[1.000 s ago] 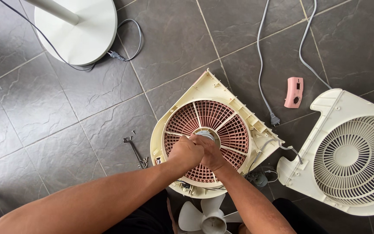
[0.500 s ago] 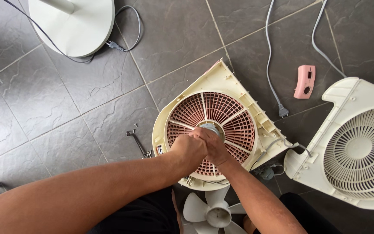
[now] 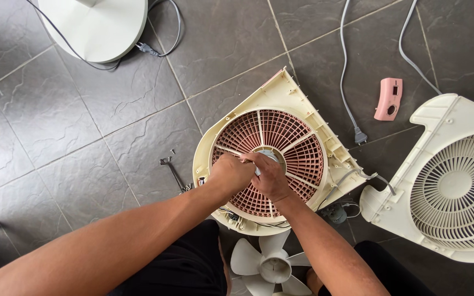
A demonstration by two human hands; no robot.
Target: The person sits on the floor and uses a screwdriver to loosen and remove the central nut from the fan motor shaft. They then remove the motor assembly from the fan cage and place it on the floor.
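Both forearms are reaching forward from the bottom edge and converging over the hub of one cream fan housing, which is lying flat on the tiled floor. The left hand is curling into a loose fist, fingers pressed together at the hub's left edge; whether they are pinching anything cannot be told. The right hand is lying just beside it, touching it, fingers bent down onto the hub.

Under the hands one reddish-brown circular grille is filling the housing. Near the left hand, further left, one small metal tool is lying on the floor. Behind the hands, toward the body, one white fan blade is resting. Well to the right one second cream grille cover is lying, with one pink plastic piece and two grey cords beyond. Far ahead to the left one round white base is standing.
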